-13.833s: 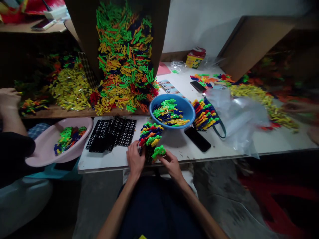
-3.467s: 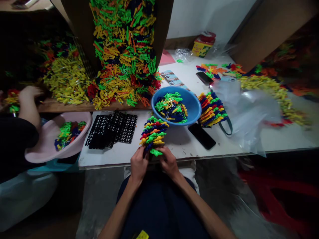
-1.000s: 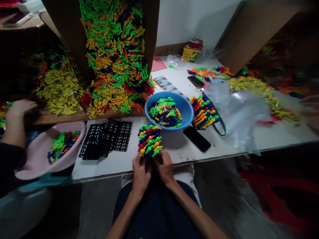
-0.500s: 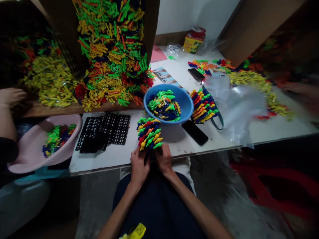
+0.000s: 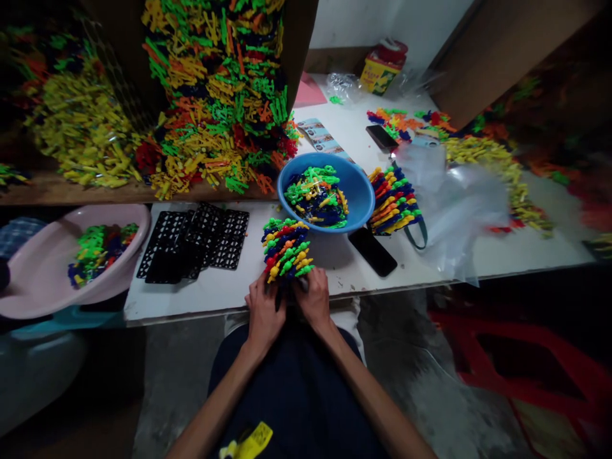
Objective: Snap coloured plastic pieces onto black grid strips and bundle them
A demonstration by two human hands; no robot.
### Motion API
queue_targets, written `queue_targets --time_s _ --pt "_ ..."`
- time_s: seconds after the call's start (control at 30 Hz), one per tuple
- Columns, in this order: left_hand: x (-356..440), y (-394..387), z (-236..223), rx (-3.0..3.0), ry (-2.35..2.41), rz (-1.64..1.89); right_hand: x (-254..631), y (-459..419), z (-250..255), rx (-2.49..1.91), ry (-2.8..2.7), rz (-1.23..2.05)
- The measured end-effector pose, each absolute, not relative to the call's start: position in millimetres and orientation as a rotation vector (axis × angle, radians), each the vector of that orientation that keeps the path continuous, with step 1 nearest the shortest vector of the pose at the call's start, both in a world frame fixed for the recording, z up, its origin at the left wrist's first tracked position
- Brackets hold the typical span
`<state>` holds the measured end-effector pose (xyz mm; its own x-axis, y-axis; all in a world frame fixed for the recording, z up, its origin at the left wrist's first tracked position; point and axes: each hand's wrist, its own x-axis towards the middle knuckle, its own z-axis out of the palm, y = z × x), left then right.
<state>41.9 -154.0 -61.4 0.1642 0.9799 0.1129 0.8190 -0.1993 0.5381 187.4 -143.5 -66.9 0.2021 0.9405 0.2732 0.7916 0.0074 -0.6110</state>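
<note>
At the table's front edge, a block of small plastic figures stands in slanting rows of green, yellow, red, orange and blue. My left hand grips its near left side with bent fingers. On the near right side my right hand is closed around it too. Whatever base holds the figures is dark and mostly hidden by my fingers. Just beyond it is a blue basin of loose figures. A similar block of figures with a dark strap rests right of the basin.
Black perforated trays lie overlapping at left, near a pink basin with more figures. A phone lies right of my hands, before clear plastic bags. Heaped figures fill a carton behind. A red stool stands at lower right.
The view has shifted slightly. My hands keep the block of figures at the table edge, in almost the same pose. The other person's arm at far left has mostly left the picture.
</note>
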Motion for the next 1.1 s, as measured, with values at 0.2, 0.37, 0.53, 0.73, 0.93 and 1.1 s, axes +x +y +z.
queue_targets --time_s 0.2,0.37,0.53,0.73,0.93,1.1 --pt "41 -155 -63 2.079 1.694 0.643 188 -146 -75 -1.689 -1.499 0.34" --pt "36 -156 -62 2.077 1.653 0.599 188 -150 -79 -1.659 -1.521 0.309" --pt "39 -154 -62 2.075 1.652 0.584 190 -143 -72 -1.691 -1.615 0.278" --pt "11 -160 -46 2.223 1.463 0.652 198 -129 -62 -1.663 -1.664 0.298" --pt "-19 -92 35 2.209 1.409 0.848 256 -112 2 -1.556 -1.544 0.644" --pt "60 38 66 2.527 1.243 0.731 299 -24 46 -1.493 -1.786 0.356"
